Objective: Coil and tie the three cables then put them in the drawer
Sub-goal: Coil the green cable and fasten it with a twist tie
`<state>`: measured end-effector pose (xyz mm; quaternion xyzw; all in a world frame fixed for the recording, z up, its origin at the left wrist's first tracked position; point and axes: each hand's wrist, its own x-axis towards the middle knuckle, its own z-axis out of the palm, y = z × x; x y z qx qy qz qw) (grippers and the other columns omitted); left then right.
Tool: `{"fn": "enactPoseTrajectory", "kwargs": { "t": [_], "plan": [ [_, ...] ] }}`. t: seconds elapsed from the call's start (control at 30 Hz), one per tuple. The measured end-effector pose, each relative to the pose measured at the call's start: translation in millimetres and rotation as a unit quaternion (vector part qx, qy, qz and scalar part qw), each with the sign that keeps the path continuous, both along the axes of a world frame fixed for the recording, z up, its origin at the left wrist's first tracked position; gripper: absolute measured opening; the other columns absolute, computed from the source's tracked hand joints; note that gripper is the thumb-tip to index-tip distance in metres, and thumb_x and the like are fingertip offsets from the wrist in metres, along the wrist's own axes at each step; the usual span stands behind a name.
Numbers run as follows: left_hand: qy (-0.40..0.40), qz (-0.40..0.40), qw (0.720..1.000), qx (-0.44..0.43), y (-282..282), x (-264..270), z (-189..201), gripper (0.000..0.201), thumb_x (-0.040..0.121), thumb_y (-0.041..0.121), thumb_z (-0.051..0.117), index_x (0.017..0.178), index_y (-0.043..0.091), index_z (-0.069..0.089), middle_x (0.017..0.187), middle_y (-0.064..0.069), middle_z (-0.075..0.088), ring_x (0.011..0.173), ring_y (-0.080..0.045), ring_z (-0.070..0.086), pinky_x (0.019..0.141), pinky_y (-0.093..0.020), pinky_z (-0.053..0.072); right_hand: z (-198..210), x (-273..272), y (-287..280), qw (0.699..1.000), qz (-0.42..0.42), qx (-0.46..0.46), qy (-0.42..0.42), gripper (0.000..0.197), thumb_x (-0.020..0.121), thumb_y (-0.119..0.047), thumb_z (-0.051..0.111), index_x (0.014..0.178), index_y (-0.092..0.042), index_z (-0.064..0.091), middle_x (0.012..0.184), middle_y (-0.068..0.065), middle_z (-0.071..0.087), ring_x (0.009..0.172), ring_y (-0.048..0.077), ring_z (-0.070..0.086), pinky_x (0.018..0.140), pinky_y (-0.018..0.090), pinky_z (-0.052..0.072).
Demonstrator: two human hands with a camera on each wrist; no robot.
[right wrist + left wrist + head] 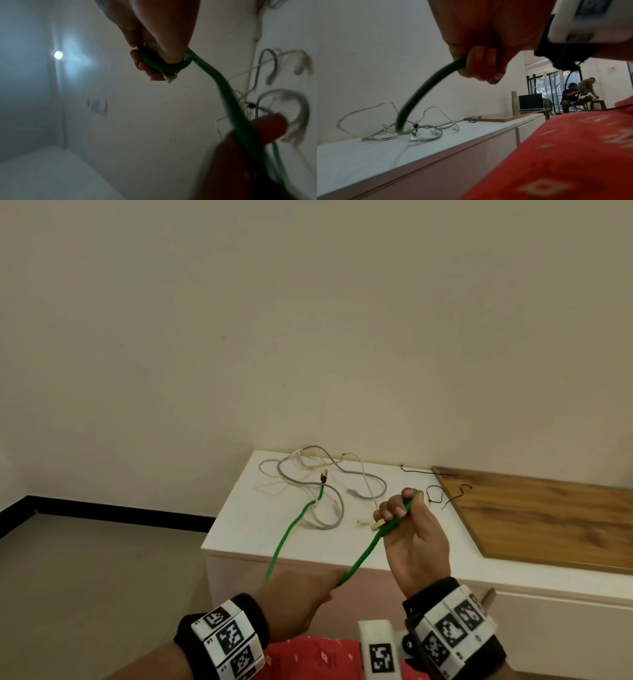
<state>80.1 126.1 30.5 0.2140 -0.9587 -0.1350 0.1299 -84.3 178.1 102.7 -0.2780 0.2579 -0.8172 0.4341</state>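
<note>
A green cable runs from the tangle on the white cabinet top down over the front edge to my left hand, then up to my right hand. My right hand grips a small loop of it, with the pale end plug sticking out below the fingers. In the left wrist view my left fingers are curled round the green cable. A grey cable and a white cable lie loose and intertwined on the top.
Thin black ties lie beside a wooden board on the right of the cabinet. Drawer fronts sit below the top. Wall behind, floor to the left. Far off are a laptop and two people.
</note>
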Motion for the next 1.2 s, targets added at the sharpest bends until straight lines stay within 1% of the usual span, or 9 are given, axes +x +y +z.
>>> {"fn": "enactPoseTrajectory", "kwargs": {
  "t": [0.1, 0.23, 0.33, 0.47, 0.7, 0.83, 0.97, 1.1, 1.2],
  "plan": [
    [-0.035, 0.007, 0.998, -0.054, 0.4, -3.3, 5.4, 0.037, 0.092, 0.007, 0.042, 0.128, 0.019, 0.038, 0.113, -0.007, 0.065, 0.1, -0.023, 0.062, 0.08, -0.035, 0.05, -18.0, 9.8, -7.0, 0.974, -0.054, 0.058, 0.214, 0.026, 0.099, -0.018, 0.03, 0.076, -0.014, 0.043, 0.054, -0.008, 0.045, 0.054, 0.008, 0.042, 0.06, 0.024, 0.034],
    [-0.016, -0.031, 0.981, -0.189, -6.8, 2.9, 13.7, 0.016, 0.088, 0.024, 0.042, 0.092, 0.021, 0.057, 0.073, 0.004, 0.068, 0.054, -0.013, 0.063, 0.043, -0.022, 0.049, -44.6, 7.0, -11.2, 0.854, -0.092, 0.117, 0.499, 0.022, 0.091, -0.028, 0.034, 0.074, -0.015, 0.038, 0.063, 0.0, 0.042, 0.055, 0.004, 0.039, 0.057, 0.014, 0.035],
    [0.025, -0.003, 0.951, -0.308, -11.2, 5.5, 24.8, 0.033, 0.083, 0.044, 0.036, 0.066, 0.028, 0.059, 0.05, 0.008, 0.057, 0.034, -0.006, 0.049, 0.032, -0.015, 0.027, -54.1, 8.3, -10.9, 0.778, -0.029, 0.166, 0.606, 0.025, 0.096, -0.021, 0.035, 0.072, -0.023, 0.033, 0.062, -0.005, 0.04, 0.053, 0.005, 0.039, 0.056, 0.02, 0.033],
    [0.117, 0.003, 0.931, -0.345, -17.2, 9.2, 37.6, 0.04, 0.076, 0.055, 0.041, 0.061, 0.022, 0.057, 0.046, 0.006, 0.054, 0.036, -0.009, 0.049, 0.033, -0.016, 0.028, -51.1, 14.2, -9.9, 0.7, 0.082, 0.216, 0.675, 0.028, 0.097, -0.019, 0.035, 0.07, -0.025, 0.032, 0.061, -0.005, 0.041, 0.05, 0.004, 0.04, 0.051, 0.016, 0.033],
    [0.151, 0.011, 0.96, -0.237, -36.4, 18.8, 42.1, 0.038, 0.08, 0.053, 0.041, 0.066, 0.02, 0.051, 0.056, 0.006, 0.057, 0.043, -0.011, 0.051, 0.036, -0.018, 0.035, -40.9, 22.6, 1.9, 0.783, 0.244, 0.206, 0.534, 0.046, 0.087, -0.047, 0.025, 0.075, -0.01, 0.052, 0.039, -0.01, 0.046, 0.038, 0.003, 0.038, 0.043, 0.012, 0.032],
    [0.212, 0.051, 0.975, -0.052, -48.0, 25.4, 40.0, 0.047, 0.084, 0.062, 0.031, 0.077, 0.021, 0.052, 0.064, 0.006, 0.054, 0.056, -0.01, 0.048, 0.053, -0.028, 0.04, -30.2, 18.1, 7.9, 0.847, 0.255, 0.201, 0.421, 0.047, 0.086, -0.046, 0.032, 0.06, -0.012, 0.053, 0.033, -0.008, 0.034, 0.032, 0.009, 0.027, 0.041, 0.018, 0.029],
    [0.245, 0.058, 0.965, 0.068, -54.8, 26.4, 29.5, 0.03, 0.085, 0.052, 0.031, 0.076, 0.028, 0.049, 0.059, 0.013, 0.044, 0.057, -0.007, 0.044, 0.055, -0.013, 0.032, -20.7, 6.7, 8.2, 0.905, 0.281, 0.192, 0.255, 0.045, 0.083, -0.047, 0.039, 0.054, -0.015, 0.05, 0.03, -0.009, 0.027, 0.028, 0.008, 0.02, 0.039, 0.022, 0.018],
    [0.27, 0.06, 0.944, 0.18, -53.8, 24.2, 19.3, 0.02, 0.09, 0.034, 0.036, 0.074, 0.031, 0.048, 0.059, 0.011, 0.041, 0.054, -0.004, 0.041, 0.054, -0.012, 0.033, -8.5, -2.7, 7.4, 0.936, 0.313, 0.128, 0.098, 0.041, 0.071, -0.051, 0.065, 0.054, -0.017, 0.051, 0.028, -0.011, 0.026, 0.024, 0.003, 0.028, 0.032, 0.016, 0.024],
    [0.259, 0.068, 0.937, 0.223, -54.8, 26.4, 11.4, 0.021, 0.089, 0.034, 0.034, 0.077, 0.028, 0.05, 0.056, 0.01, 0.04, 0.051, -0.004, 0.039, 0.054, -0.015, 0.033, -4.6, -12.8, 1.2, 0.94, 0.334, 0.061, -0.005, 0.034, 0.077, -0.042, 0.058, 0.058, -0.015, 0.053, 0.032, -0.006, 0.025, 0.029, 0.007, 0.024, 0.034, 0.019, 0.03]
  ]
}}
